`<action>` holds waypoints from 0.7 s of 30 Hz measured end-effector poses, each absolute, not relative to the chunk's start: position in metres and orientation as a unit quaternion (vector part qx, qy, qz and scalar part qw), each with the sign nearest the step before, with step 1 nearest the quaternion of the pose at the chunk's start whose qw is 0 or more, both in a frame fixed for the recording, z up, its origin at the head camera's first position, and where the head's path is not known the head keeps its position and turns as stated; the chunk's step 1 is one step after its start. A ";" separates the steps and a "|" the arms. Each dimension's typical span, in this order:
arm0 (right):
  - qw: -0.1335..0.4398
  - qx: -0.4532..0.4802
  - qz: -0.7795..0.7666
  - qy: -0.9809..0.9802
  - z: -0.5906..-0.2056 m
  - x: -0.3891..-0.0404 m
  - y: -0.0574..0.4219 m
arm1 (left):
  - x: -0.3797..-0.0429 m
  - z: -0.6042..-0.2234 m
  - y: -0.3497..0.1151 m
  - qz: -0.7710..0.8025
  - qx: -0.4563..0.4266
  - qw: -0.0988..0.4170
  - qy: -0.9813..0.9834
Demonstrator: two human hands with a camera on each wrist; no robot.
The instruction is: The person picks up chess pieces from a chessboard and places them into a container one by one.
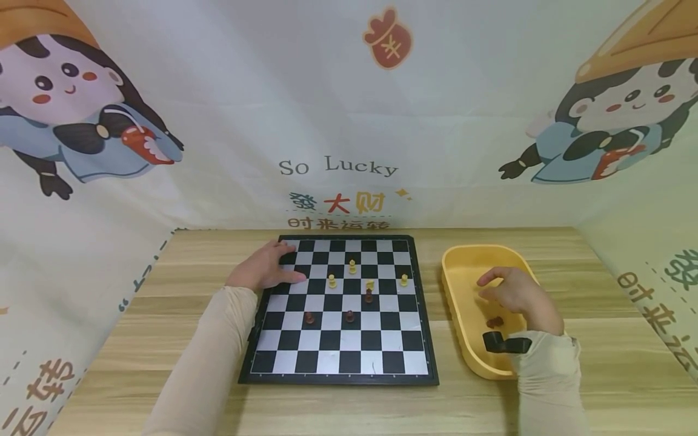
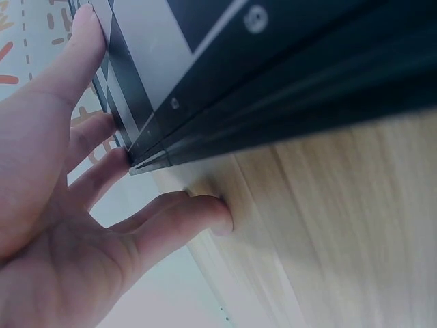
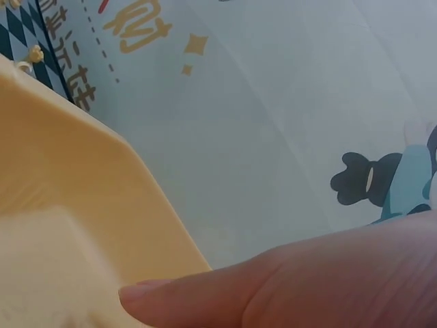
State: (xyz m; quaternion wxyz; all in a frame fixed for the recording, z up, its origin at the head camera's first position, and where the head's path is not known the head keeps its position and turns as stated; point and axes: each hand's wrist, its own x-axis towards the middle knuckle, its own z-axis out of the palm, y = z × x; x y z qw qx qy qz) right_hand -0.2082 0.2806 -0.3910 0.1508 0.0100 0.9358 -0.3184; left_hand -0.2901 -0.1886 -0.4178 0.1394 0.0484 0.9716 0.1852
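A black-framed chessboard (image 1: 338, 379) lies on the wooden table. My left hand (image 1: 264, 266) rests at its far left edge. In the left wrist view the thumb (image 2: 85, 41) lies on top of the board, two fingers touch its rim and the others rest on the table. Several pale yellow chess pieces (image 1: 352, 267) and dark brown ones (image 1: 350, 316) stand on the squares. My right hand (image 1: 515, 297) hovers over a yellow tray (image 1: 455, 315), its fingers loosely bent with nothing visible between them. Brown chess pieces (image 1: 495, 322) lie in the tray below it.
A black wrist mount (image 1: 506, 343) sits on my right sleeve, above the tray's near end. Behind the table (image 1: 327, 412) hangs a printed cloth (image 1: 463, 121) with cartoon figures, which also covers both sides. Table surface shows between board and tray.
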 end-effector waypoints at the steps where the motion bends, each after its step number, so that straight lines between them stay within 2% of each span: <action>1: 0.149 0.007 -0.318 0.936 -0.391 -0.208 0.280 | -0.290 -0.418 -0.189 0.184 0.049 0.139 0.972; 9: 0.127 -0.007 -0.331 0.935 -0.385 -0.205 0.275 | -0.289 -0.417 -0.188 0.184 0.050 0.135 0.972; 21: 0.037 -0.037 -0.336 0.940 -0.365 -0.200 0.244 | -0.289 -0.417 -0.187 0.180 0.050 0.139 0.972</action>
